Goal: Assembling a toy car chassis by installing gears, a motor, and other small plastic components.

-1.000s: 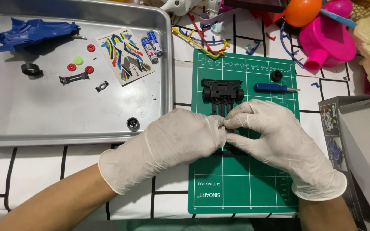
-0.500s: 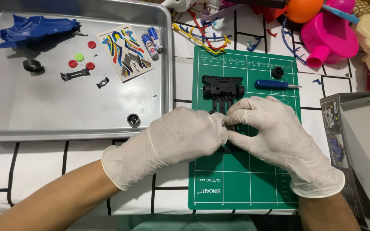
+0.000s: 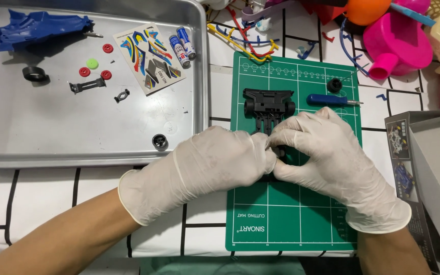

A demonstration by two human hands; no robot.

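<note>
Both my hands wear white gloves and meet over a green cutting mat (image 3: 291, 224). My left hand (image 3: 204, 165) and my right hand (image 3: 327, 158) pinch the near end of a black toy-car chassis (image 3: 268, 104) that lies on the mat; that end is hidden under my fingers. Its far end, with two black wheels, sticks out beyond my knuckles. A blue-handled screwdriver (image 3: 329, 100) and a small black wheel (image 3: 335, 85) lie on the mat just beyond my right hand.
A metal tray (image 3: 77, 137) at left holds a blue car body (image 3: 36, 28), a sticker sheet (image 3: 148, 56), two batteries (image 3: 182, 46), red and green small round parts, black pieces and a tyre. Plastic sprues and pink toys lie at the back. A cardboard box (image 3: 434, 168) stands right.
My hands and the chassis stay in place; my fingers have shifted only slightly on its near end. The view has drifted a little.
</note>
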